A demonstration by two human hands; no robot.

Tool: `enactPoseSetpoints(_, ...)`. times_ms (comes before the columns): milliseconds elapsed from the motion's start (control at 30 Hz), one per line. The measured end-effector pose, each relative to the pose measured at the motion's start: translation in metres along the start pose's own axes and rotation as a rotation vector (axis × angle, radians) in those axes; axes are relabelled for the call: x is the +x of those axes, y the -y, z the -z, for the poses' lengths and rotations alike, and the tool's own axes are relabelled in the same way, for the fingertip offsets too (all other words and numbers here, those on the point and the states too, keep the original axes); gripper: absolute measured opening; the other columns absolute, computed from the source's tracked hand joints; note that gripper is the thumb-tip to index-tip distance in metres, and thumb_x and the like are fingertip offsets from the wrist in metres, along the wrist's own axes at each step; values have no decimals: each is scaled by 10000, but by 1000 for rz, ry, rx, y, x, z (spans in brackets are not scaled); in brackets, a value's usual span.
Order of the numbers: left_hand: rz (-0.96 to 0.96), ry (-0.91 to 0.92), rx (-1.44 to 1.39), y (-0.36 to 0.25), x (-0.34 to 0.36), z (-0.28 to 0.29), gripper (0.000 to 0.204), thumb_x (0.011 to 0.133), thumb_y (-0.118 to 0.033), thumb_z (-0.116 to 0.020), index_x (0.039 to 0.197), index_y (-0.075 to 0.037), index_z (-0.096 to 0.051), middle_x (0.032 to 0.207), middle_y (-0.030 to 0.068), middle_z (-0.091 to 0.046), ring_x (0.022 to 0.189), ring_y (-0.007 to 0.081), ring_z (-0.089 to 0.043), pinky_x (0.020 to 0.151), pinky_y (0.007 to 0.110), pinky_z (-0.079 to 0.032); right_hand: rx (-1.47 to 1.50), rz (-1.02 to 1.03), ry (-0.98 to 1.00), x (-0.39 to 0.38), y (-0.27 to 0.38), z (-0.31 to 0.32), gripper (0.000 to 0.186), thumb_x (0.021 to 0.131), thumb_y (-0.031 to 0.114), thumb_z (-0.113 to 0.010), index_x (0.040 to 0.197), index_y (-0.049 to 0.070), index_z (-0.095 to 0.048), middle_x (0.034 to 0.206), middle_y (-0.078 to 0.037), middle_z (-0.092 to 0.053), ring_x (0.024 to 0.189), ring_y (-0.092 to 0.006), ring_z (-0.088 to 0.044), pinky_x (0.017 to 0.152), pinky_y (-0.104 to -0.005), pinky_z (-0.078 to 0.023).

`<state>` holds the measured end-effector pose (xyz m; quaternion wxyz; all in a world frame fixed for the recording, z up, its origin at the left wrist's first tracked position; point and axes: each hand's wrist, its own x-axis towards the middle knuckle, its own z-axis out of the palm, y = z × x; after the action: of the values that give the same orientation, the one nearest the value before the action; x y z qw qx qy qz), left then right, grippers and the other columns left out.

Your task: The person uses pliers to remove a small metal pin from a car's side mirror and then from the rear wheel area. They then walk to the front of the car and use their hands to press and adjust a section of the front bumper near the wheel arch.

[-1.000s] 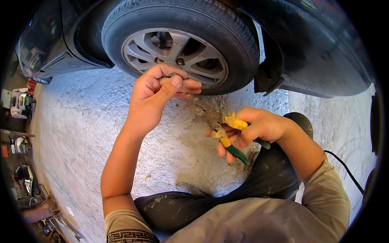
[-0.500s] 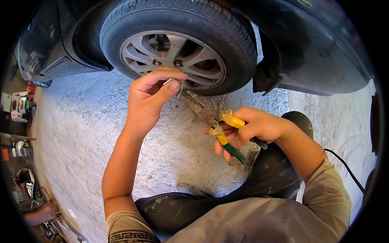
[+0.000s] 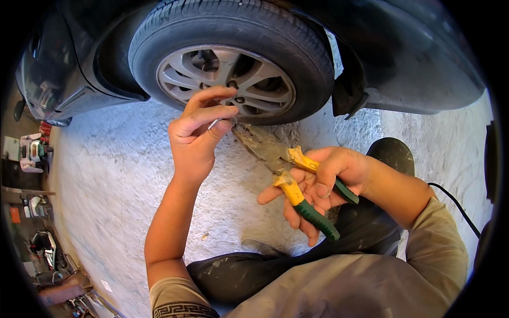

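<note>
My left hand [image 3: 197,135] pinches a small bent metal wire piece [image 3: 214,123] between thumb and fingers in front of the car wheel. My right hand [image 3: 333,180] holds worn pliers [image 3: 268,152] with yellow-and-green handles, its thumb curled over the upper handle and several fingers spread beneath the lower one. The pliers' jaws reach the fingertips of my left hand, at or beside the wire; whether they grip it I cannot tell. Just beyond them is the silver alloy wheel [image 3: 268,87] with its black tyre [image 3: 297,50].
A dark car body [image 3: 408,63] surrounds the wheel. My legs [image 3: 228,278] lie bent on the rough pale concrete floor [image 3: 101,175]. A black cable [image 3: 456,201] runs at the right. Tools and assorted items [image 3: 42,249] line the left edge.
The pliers have moved up to my left fingertips, with my right fingers spreading under the lower handle. My left hand has tilted, turning the wire piece and partly hiding it.
</note>
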<state>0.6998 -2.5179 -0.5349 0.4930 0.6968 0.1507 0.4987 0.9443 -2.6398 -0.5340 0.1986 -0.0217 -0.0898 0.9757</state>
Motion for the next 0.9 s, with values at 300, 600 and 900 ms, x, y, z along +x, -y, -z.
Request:
enactPoseSetpoints(300,-85,25,236,-7,2,4,200,862,-76,-776,1056,-24,-777,1232,132,-685,1109,235,-606,963,343,-484,10,68,-64,-4,5,-4,601,870,93,-525,1439,-89,-458,984,-202,-651,718,-280,-624,583,-403,-516)
enactPoseSetpoints(600,-116,206,739,-40,13,8,149,859,-142,-791,911,-8,-751,943,98,-705,897,230,-645,779,302,-485,-1794,377,-892,1,0,-15,512,851,38,-506,1357,-38,-539,886,-235,-665,800,-380,-668,751,-419,-522)
enactPoseSetpoints(900,333,38,706,-52,1,-24,181,914,-181,-774,1002,-25,-748,597,48,-619,540,103,-606,522,244,-453,-1806,450,-978,2,1,-15,531,839,84,-535,1324,-132,-527,948,-351,-666,906,-506,-651,835,-505,-515)
